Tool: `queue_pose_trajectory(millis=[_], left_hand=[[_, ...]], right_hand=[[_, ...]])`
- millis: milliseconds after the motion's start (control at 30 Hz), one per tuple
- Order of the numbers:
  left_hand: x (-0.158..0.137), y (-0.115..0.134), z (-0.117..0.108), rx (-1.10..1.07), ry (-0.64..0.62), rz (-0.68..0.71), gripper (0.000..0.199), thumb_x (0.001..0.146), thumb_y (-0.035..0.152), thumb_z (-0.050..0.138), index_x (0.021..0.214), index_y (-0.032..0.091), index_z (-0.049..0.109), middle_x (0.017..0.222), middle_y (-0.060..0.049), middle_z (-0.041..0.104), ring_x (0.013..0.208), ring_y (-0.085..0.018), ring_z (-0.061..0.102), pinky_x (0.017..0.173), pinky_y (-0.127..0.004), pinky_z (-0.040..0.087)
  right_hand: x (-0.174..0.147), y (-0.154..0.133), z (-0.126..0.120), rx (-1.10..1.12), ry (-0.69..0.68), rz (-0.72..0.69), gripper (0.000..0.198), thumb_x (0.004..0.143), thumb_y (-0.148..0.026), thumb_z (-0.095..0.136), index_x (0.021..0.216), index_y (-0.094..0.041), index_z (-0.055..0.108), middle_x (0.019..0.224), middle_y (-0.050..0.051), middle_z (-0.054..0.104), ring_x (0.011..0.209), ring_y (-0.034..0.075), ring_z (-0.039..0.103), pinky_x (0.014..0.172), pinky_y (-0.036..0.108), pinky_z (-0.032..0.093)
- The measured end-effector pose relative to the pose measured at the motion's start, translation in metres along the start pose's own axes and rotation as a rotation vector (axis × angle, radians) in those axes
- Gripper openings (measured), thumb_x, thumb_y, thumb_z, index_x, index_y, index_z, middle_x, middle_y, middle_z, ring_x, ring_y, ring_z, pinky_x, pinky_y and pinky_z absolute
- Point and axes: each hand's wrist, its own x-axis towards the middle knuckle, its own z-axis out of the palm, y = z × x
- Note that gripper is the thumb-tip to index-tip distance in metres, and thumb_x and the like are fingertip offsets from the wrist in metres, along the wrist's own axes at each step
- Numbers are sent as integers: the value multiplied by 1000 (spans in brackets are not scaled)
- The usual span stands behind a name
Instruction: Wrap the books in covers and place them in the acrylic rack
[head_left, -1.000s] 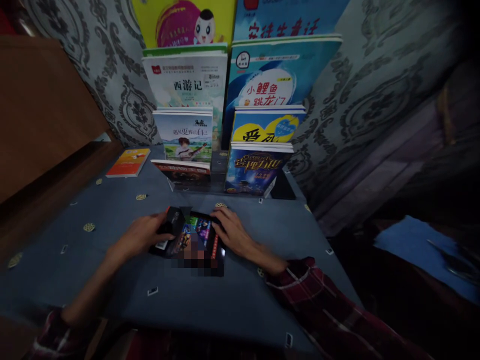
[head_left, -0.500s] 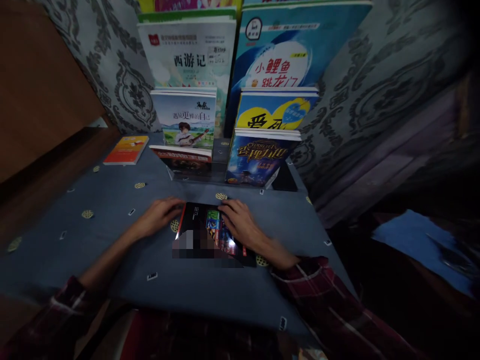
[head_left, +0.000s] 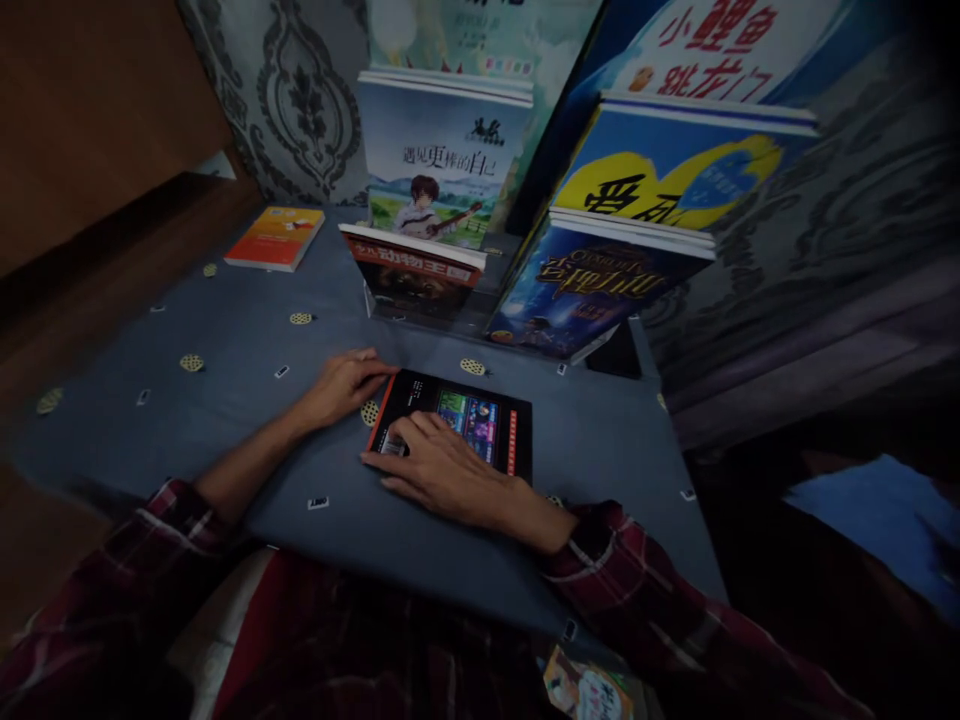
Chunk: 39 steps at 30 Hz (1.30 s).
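Observation:
A black book (head_left: 520,425) with a red edge strip and small coloured cover pictures lies flat on the cloth in front of me. At its far left corner, my left hand (head_left: 349,387) is closed, with the fingertips brought together on the corner. My right hand (head_left: 450,470) rests across the near left part of the book, palm down with its fingers apart. It hides part of the back cover, and the fingertips are by the barcode at the left edge.
Upright books stand in clear holders, including a blue fantasy book (head_left: 592,285) and an animal book (head_left: 416,280). An orange book (head_left: 275,238) lies back left on the grey tablecloth (head_left: 247,420). A blue cloth (head_left: 885,520) is at right, beyond the table edge.
My right hand has slid from the book's far right side to its near left edge. My left hand stays by the far left corner. The view has moved closer to the table.

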Motion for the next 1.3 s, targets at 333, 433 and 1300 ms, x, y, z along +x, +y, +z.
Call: queue_pose_trajectory(millis=[333, 433, 1300], left_hand=[[-4, -7, 5, -34, 48, 44, 34, 101, 25, 49, 124, 22, 73, 100, -7, 69, 94, -20, 65, 88, -33, 51], [-4, -8, 6, -28, 58, 47, 33, 102, 25, 49, 124, 22, 73, 100, -7, 70, 94, -20, 65, 89, -34, 51], [-11, 12, 8, 265, 85, 74, 31, 101, 30, 50, 124, 19, 67, 101, -8, 68, 93, -23, 63, 81, -36, 51]], right_hand=[[15, 13, -7, -106, -72, 90, 42, 105, -39, 53, 145, -30, 58, 110, 11, 56, 100, 26, 48, 89, 44, 46], [18, 23, -4, -142, -43, 115, 43, 104, -39, 54, 146, -31, 57, 113, 11, 55, 101, 27, 48, 89, 44, 45], [36, 37, 2, -171, 122, 437, 49, 104, -40, 54, 143, -13, 55, 121, 16, 57, 115, 30, 52, 96, 46, 53]])
